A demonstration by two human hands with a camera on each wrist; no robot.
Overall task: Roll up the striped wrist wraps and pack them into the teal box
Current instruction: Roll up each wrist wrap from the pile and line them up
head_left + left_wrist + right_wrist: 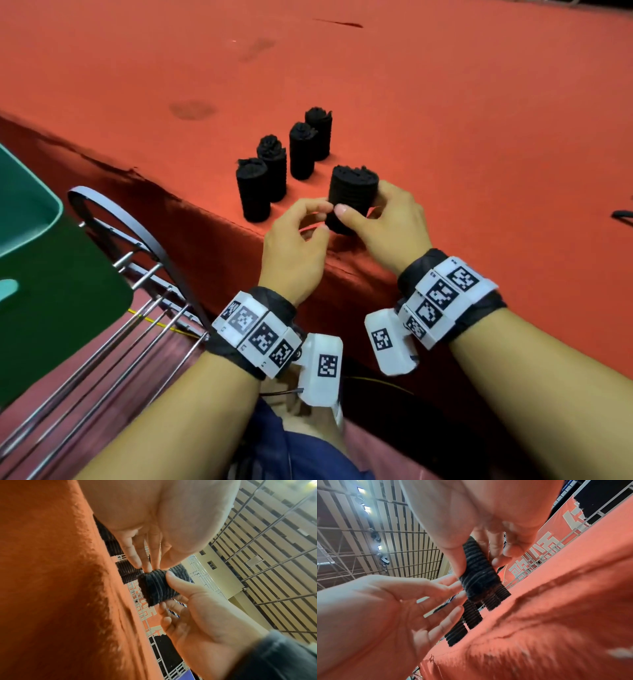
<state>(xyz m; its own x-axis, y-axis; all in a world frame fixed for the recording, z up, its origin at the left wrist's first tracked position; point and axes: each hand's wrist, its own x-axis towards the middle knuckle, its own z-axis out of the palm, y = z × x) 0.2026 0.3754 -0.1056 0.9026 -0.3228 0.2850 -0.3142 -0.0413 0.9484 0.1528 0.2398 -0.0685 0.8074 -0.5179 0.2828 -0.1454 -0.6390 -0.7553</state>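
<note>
A black ribbed wrist wrap roll [352, 192] [154, 586] [479, 577] is held upright just above the red table's front edge. My right hand [359, 209] grips it, thumb in front and fingers behind. My left hand [323, 219] meets its left side, and thumb and fingertips [145, 566] pinch the roll's edge. Several finished rolls [301, 150] [471, 615] stand upright in a group behind and to the left of the held one. The teal box [27, 205] sits at the far left, below table level and partly out of frame.
The red cloth-covered table [445, 102] stretches far back and right. Its front edge drops off under my hands. A dark green panel [61, 291] and a metal rack of rods [137, 308] lie lower left. A dark object [621, 216] pokes in at the right edge.
</note>
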